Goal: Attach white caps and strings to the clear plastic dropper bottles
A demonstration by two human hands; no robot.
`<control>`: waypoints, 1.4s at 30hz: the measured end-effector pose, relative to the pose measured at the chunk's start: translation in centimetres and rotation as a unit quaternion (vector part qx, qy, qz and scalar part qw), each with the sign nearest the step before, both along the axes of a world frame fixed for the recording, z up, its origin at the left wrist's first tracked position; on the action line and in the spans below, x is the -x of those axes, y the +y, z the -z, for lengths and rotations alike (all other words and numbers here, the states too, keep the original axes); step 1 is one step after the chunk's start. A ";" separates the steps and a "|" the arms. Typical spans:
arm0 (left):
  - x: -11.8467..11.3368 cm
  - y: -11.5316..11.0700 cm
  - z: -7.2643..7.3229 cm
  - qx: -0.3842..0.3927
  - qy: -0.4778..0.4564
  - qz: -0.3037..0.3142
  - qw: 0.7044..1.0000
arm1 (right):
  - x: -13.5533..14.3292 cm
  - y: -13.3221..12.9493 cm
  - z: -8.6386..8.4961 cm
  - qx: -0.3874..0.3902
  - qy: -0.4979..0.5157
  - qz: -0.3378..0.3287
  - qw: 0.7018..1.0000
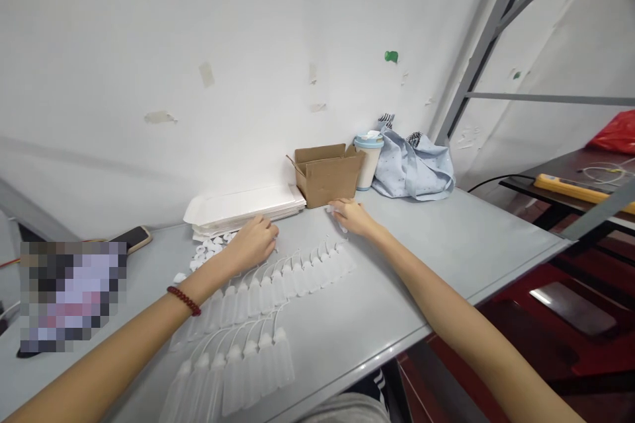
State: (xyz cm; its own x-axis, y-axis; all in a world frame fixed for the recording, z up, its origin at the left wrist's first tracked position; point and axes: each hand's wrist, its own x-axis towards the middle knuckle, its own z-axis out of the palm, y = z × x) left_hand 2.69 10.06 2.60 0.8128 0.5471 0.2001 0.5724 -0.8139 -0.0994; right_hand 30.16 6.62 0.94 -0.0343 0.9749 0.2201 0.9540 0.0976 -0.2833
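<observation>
Grip of the right hand (350,217) is clasped on a small translucent piece (329,209) before the cardboard box (330,180), near the back of the table (476,238); the left hand (252,242) is curled, contents impossible to tell. From both, translucent bottles (278,287) lie toward the front edge, long axes roughly front-to-back; the left hand is nearer the white caps (209,248).

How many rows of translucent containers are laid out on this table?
2. The far row runs diagonally across the middle; the near row lies below it in the picture. The left forearm may hide some of the far row.
</observation>
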 end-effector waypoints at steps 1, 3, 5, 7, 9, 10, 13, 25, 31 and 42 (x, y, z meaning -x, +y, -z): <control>0.3 0.0 0.2 -0.002 -0.001 0.007 1.000 | 0.1 0.0 0.1 0.005 -0.002 -0.002 1.000; 0.9 0.2 0.4 -0.003 -0.009 0.018 1.000 | 0.1 0.1 0.2 0.011 -0.007 -0.003 1.000; 1.5 0.4 0.6 -0.002 -0.026 0.023 0.999 | 0.1 0.2 0.3 0.014 -0.012 0.001 1.000; 2.0 0.5 0.6 0.000 -0.051 0.022 0.998 | 0.0 0.3 0.3 0.015 -0.017 0.007 1.000; 2.5 0.5 0.2 0.001 -0.081 0.017 0.997 | 0.0 0.3 0.3 0.014 -0.021 0.011 1.000; 2.7 0.6 0.0 0.001 -0.097 0.013 0.995 | 0.0 0.3 0.3 0.014 -0.023 0.012 1.000; 3.4 0.6 -1.3 0.002 -0.148 -0.003 0.989 | 0.1 0.2 0.2 0.013 -0.026 0.014 0.999; 4.6 -1.8 -5.3 0.075 -0.317 -0.135 0.936 | 0.7 0.2 0.3 0.001 -0.020 0.025 0.999; 5.4 -5.8 -4.4 0.182 -0.349 -0.218 0.893 | 0.9 0.4 0.6 -0.031 0.011 0.007 0.999; 4.3 -9.9 -2.5 0.376 -0.485 -0.227 0.756 | 6.5 -3.8 -0.8 -0.170 0.148 -0.214 0.950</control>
